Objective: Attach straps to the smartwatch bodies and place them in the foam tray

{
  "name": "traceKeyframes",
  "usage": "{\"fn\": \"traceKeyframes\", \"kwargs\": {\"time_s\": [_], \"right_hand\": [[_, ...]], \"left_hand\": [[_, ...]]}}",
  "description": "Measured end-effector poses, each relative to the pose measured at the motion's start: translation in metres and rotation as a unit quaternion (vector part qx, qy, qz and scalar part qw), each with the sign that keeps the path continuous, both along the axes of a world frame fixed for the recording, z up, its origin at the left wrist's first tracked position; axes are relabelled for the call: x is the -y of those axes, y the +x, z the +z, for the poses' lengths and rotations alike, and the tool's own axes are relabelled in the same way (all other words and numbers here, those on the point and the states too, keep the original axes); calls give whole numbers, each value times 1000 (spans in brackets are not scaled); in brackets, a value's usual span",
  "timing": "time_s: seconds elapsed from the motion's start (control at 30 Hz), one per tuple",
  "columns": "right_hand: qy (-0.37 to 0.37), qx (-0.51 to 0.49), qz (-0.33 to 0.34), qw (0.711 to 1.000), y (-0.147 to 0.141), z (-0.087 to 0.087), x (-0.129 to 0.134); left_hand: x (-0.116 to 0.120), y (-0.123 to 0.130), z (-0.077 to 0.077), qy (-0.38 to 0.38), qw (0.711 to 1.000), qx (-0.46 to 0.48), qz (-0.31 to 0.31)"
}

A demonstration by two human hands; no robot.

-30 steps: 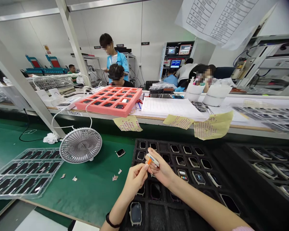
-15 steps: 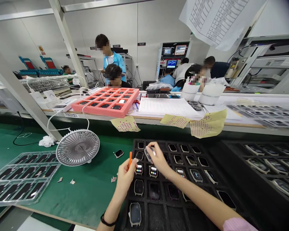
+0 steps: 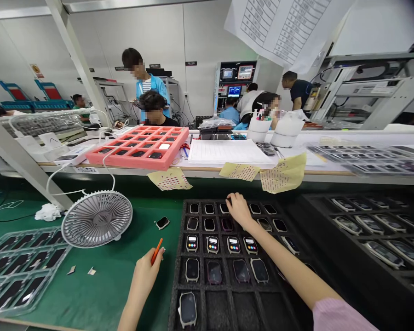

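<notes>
Green-matted surface (image 3: pixel 100 294) shown beneath black foam tray (image 3: pixel 221 301) of smartwatches (image 3: pixel 213 245) seated in rows, long axis running away from the body. Right hand (image 3: pixel 239 209), loosely open, placed on far-row watch (image 3: pixel 224 208); left hand (image 3: pixel 145 271), closed on orange stick (image 3: pixel 156 251), held left of tray, farther from that watch.

Bright, even indoor light, faint shadows — the black foam tray (image 3: pixel 218 310) reads dark; edges bow outward.
</notes>
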State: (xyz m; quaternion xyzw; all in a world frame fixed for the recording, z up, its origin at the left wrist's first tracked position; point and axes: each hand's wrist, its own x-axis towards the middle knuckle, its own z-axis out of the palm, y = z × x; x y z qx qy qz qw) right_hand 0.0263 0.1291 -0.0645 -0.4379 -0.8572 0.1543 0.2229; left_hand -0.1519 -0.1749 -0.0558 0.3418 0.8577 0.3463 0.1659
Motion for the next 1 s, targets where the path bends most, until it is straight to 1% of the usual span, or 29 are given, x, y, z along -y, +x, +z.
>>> {"fn": "traceKeyframes", "kwargs": {"time_s": [0.07,0.13,0.2,0.27,0.33,0.37,0.43,0.5,0.53,0.6,0.67,0.73,0.83,0.93,1.0], "right_hand": [[0,28,-29,999,12,2,-8],[-12,50,-46,998,20,-1,-15],[-29,57,-47,997,23,-5,-20],[-50,48,-38,997,23,-10,-24],[-75,27,-20,997,22,-11,-28],[-88,10,-10,996,23,-10,-30],[-106,-33,6,994,29,-4,-32],[-111,-89,13,990,41,5,-30],[-109,-117,13,987,50,10,-27],[-101,-164,9,981,75,19,-16],[-91,-195,-3,977,105,23,-2],[-86,-215,-27,972,138,22,14],[-96,-237,-70,964,179,9,35],[-122,-263,-84,953,203,-5,47],[-145,-284,-72,945,209,-11,49]], "left_hand": [[0,0,1,-12,1000,-12,2],[-1,1,3,-18,1000,-20,11],[-3,4,7,-11,999,-29,15],[-8,11,12,9,999,-37,-1],[-16,24,18,29,998,-38,-48],[-22,33,22,38,995,-37,-84],[-34,56,28,51,981,-46,-179],[-48,81,34,55,952,-89,-288],[-56,93,36,57,930,-121,-343],[-70,114,38,68,872,-185,-447],[-83,130,34,82,815,-233,-525],[-94,141,25,87,775,-265,-567],[-104,152,14,92,742,-288,-599],[-110,162,12,103,723,-282,-622],[-120,169,14,112,726,-294,-611]]}}
